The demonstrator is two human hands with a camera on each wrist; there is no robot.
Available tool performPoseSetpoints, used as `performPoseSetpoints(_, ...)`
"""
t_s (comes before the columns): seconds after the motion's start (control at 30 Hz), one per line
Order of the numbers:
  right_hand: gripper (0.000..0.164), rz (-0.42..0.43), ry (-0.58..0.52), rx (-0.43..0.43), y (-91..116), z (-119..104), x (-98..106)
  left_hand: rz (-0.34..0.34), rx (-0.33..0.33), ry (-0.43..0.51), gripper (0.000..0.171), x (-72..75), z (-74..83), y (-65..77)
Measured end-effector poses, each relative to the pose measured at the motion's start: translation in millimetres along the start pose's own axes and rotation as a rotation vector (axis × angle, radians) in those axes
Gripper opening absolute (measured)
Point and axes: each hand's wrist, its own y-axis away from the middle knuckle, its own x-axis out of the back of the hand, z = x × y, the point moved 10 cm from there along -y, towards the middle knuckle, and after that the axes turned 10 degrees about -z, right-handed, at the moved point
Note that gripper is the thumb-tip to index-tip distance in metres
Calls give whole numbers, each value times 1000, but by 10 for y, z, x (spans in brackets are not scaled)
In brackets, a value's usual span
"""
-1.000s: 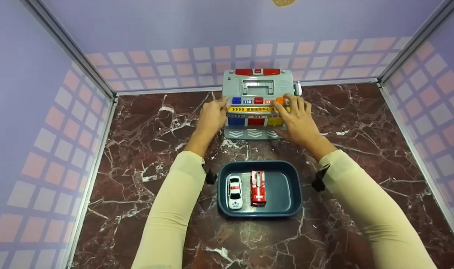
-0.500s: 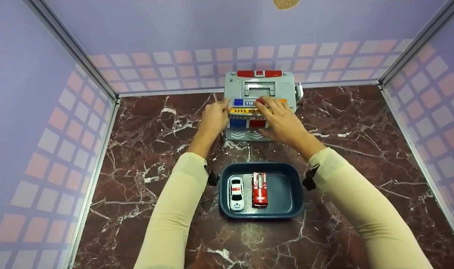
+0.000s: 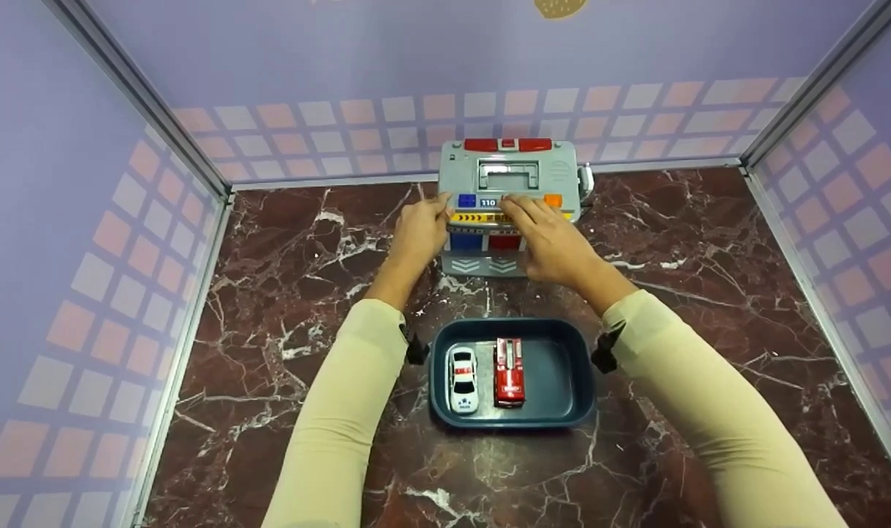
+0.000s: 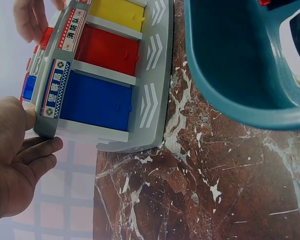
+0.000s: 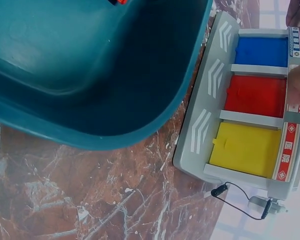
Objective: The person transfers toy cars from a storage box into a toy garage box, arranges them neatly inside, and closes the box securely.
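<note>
A grey toy rescue station (image 3: 460, 176) stands against the back wall, with blue, red and yellow garage doors in front. My left hand (image 3: 419, 231) grips the left edge of its roof; in the left wrist view its thumb is above and its fingers curl below the edge. My right hand (image 3: 559, 242) lies over the roof's front middle, fingertips at the red button (image 4: 46, 37). Its thumb touches the front sign above the red door (image 5: 255, 95). The blue button (image 3: 466, 200) and orange button (image 3: 553, 199) are uncovered. All three doors look closed.
A dark teal tub (image 3: 515, 424) sits in front of the station, holding a white toy police car (image 3: 463, 381) and a red toy fire truck (image 3: 509, 372). A corded toy handset (image 3: 586, 180) hangs at the station's right side. Patterned walls (image 3: 122, 293) enclose the marbled table (image 3: 284, 330).
My right hand has moved left from the orange button to the middle red button, its fingers now lower on it. The left hand keeps its grip. Tub and toy vehicles stay put.
</note>
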Motion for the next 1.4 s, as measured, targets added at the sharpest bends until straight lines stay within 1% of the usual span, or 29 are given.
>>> performPoseSetpoints(0.1, 98, -23, -1, -11, -3, 11, 4, 2, -6, -3, 40, 11, 13, 0)
performPoseSetpoints(0.4, 101, -60, 9, -44, 5, 38, 10, 8, -12, -6, 39, 12, 29, -5)
performPoseSetpoints(0.63, 96, -63, 6, -53, 40, 29, 11, 11, -14, -7, 39, -7, 36, 5)
performPoseSetpoints(0.83, 94, -80, 42, -54, 89, 12, -24, 16, -24, -17, 39, -24, 43, 12)
performPoseSetpoints(0.97, 84, -50, 49, -19, 140, -20, -22, 16, -30, -20, 39, -27, 48, 19)
performPoseSetpoints(1.1, 68, 8, 46, 9, 242, -51, 20, 20, -42, -16, 38, -15, 62, 17)
performPoseSetpoints(1.2, 68, 31, 59, 19, 327, -79, 37, 22, -38, -10, 38, -1, 53, 11)
performPoseSetpoints(1.4, 73, 34, 105, 56, 477, -199, 33, 12, -13, -13, 39, 21, 15, 6)
